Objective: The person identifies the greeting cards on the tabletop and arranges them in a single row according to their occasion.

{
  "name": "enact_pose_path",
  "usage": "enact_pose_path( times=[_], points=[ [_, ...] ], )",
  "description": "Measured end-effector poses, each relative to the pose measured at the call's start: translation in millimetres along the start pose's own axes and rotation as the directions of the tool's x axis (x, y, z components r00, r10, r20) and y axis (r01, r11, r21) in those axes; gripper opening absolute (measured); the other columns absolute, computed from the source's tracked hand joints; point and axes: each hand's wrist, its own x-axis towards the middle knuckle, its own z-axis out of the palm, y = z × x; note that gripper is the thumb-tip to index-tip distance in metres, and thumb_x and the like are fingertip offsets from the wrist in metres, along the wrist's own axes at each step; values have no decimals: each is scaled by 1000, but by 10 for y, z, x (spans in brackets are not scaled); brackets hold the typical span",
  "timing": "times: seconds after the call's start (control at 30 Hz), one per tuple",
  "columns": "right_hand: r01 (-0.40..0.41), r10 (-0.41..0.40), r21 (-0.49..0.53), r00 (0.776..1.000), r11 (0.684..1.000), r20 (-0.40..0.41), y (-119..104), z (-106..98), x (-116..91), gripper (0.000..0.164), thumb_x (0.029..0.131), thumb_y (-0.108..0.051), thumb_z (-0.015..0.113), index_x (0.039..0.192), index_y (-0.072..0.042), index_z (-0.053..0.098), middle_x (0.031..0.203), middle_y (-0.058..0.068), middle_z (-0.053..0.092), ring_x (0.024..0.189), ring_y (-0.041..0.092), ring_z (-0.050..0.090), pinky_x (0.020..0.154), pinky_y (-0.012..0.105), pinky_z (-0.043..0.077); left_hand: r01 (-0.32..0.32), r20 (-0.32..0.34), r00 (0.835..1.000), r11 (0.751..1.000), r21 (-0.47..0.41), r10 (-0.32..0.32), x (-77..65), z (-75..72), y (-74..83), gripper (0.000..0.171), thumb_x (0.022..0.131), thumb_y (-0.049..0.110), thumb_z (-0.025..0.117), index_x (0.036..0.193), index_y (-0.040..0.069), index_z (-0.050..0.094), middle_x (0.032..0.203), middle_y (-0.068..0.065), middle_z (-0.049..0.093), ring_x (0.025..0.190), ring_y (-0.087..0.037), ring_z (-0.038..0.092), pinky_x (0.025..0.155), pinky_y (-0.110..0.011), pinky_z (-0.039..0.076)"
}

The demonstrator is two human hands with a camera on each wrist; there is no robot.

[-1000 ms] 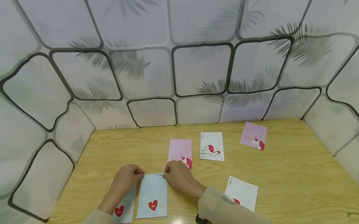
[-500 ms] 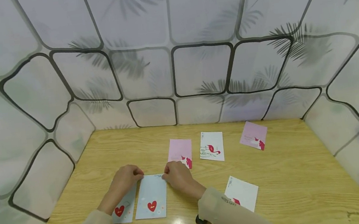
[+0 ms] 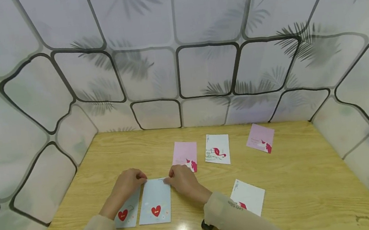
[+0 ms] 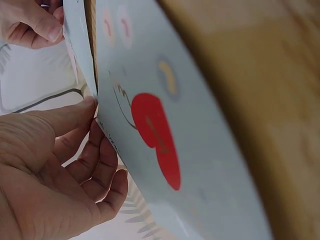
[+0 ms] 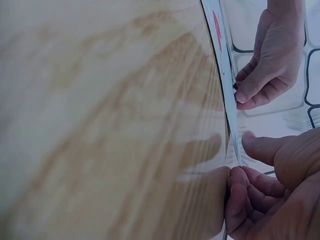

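Two pale blue cards with red hearts lie side by side on the wooden table. My left hand pinches the top left corner of the right-hand blue card; its loosely curled lower fingers touch the left-hand blue card, seen close up in the left wrist view. My left forearm partly covers that card. At the top right corner of the right-hand card, my right hand holds the edge, with the thumb over the card and curled fingers beside its corner.
Beyond my right hand lies a pink card, beside a white flamingo card. Another pink card sits farther right. My right sleeve partly covers a white card. A patterned curtain stands behind the table.
The right-hand blue card has shifted very slightly to the left, with both hands still at its top corners. The other cards lie where they were.
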Motion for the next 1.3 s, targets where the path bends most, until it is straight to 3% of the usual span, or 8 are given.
enact_pose_path(
  times=[0.23, 0.6, 0.97, 1.3],
  points=[
    [-4, 3, 42, 1000, 999, 8, -27, -53, -13, 23, 91, -24, 81, 85, -5, 69, 71, -3, 61, 63, 10, 51, 58, 23, 46, -14, 2, 1000, 1000, 11, 14, 18, -19, 3, 8, 95, 12, 73, 94, 5, 76, 90, -4, 73, 79, -18, 64, 73, -39, 55],
    [-23, 16, 75, 996, 997, 90, -56, -200, -103, 26, 98, -31, 73, 94, -6, 74, 77, -4, 65, 63, 9, 52, 56, 24, 45, -55, 17, 998, 998, -6, 55, 5, -71, 48, 19, 99, 17, 70, 104, 0, 76, 96, -8, 74, 82, -18, 66, 74, -40, 56],
    [32, -41, 76, 992, 997, 116, -49, -628, -291, 31, 101, -36, 67, 113, -8, 74, 102, 0, 71, 92, 15, 63, 77, 34, 55, -144, -24, 989, 988, -48, 143, -78, -164, 289, 30, 103, 20, 66, 120, -4, 71, 112, -16, 72, 104, -33, 67, 89, -50, 56],
    [137, -145, 111, 987, 984, 65, 61, -1001, -468, 26, 101, -25, 69, 117, -4, 72, 100, 0, 70, 89, 15, 62, 75, 31, 53, -246, -108, 966, 963, -112, 235, -212, -228, 610, 31, 102, 21, 68, 124, -1, 70, 114, -12, 72, 103, -29, 67, 85, -46, 57]
  ],
)
